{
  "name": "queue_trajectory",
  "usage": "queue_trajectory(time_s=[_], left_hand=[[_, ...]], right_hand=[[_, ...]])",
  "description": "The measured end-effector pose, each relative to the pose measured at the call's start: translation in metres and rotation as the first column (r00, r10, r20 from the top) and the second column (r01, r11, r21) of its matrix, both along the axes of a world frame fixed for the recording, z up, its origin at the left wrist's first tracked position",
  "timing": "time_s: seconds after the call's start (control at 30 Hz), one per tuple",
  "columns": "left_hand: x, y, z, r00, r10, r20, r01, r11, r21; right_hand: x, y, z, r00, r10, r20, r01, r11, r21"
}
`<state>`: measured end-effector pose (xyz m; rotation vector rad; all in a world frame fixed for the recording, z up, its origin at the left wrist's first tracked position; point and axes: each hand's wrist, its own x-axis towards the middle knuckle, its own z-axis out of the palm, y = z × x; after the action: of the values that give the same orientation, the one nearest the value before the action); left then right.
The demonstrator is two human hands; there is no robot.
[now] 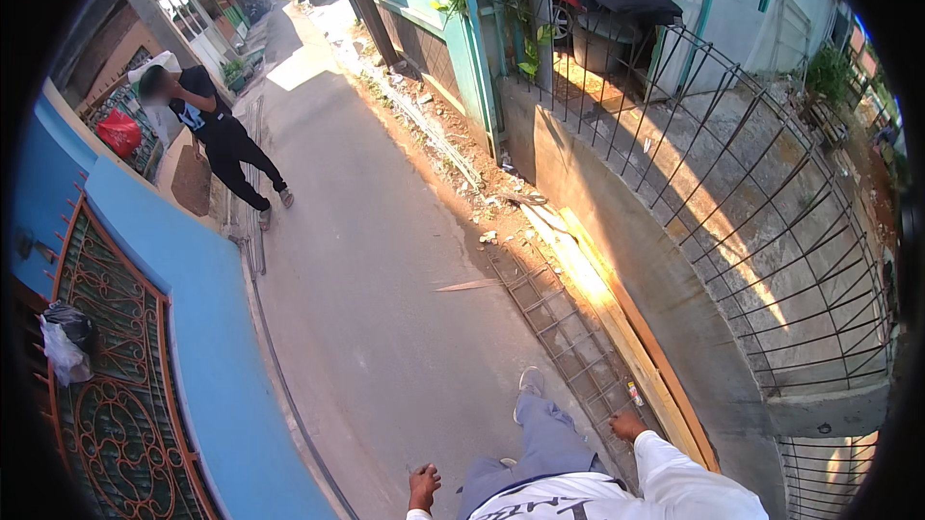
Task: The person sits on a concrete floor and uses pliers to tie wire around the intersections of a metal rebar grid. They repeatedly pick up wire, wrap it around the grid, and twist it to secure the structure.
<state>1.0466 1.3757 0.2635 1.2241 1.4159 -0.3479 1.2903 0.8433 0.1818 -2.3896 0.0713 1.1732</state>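
Note:
My left hand (423,487) hangs low beside my left thigh over the grey road. Its fingers are slightly bent and apart, and nothing shows in them. On the other side, my right hand (628,425) is held out from my body with its fingers curled in, and I see nothing in it. It appears above a flat rebar frame (568,332) lying along the road's edge. Close to that hand are long wooden planks (617,313), stretched along the foot of a concrete wall (665,293). One of my shoes (531,382) is forward on the road.
Upright rebar mesh (742,183) tops the wall at right. A person in black (231,139) stands at the left roadside, a hand raised to the head. Long pipes or bars (279,366) run beside the blue wall (207,327). Plastic bags (69,337) hang on an ornate gate (120,424).

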Motion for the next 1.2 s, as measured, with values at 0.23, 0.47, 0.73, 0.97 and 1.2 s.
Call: queue_trajectory(time_s=[0.23, 0.47, 0.73, 0.97, 1.2], left_hand=[[0.057, 0.007, -0.003, 0.998, 0.002, -0.066, -0.003, 1.0, -0.023], [0.177, 0.051, -0.004, 0.996, -0.086, 0.014, 0.086, 0.996, -0.002], [0.325, 0.091, -0.019, 0.947, -0.32, 0.034, 0.321, 0.946, -0.05], [0.426, 0.151, -0.031, 0.882, -0.469, 0.038, 0.47, 0.88, -0.068], [0.552, 0.215, -0.022, 0.825, -0.564, 0.029, 0.565, 0.823, -0.056]], right_hand=[[0.253, 0.117, 0.099, 0.965, -0.093, 0.247, 0.052, 0.984, 0.168], [0.44, 0.149, 0.248, 0.785, -0.213, 0.581, 0.149, 0.976, 0.156], [0.519, 0.145, 0.261, 0.72, -0.266, 0.641, 0.186, 0.964, 0.19], [0.522, 0.173, 0.179, 0.848, -0.346, 0.401, 0.311, 0.938, 0.152], [0.583, 0.202, 0.149, 0.736, -0.277, 0.618, 0.359, 0.933, -0.01]])
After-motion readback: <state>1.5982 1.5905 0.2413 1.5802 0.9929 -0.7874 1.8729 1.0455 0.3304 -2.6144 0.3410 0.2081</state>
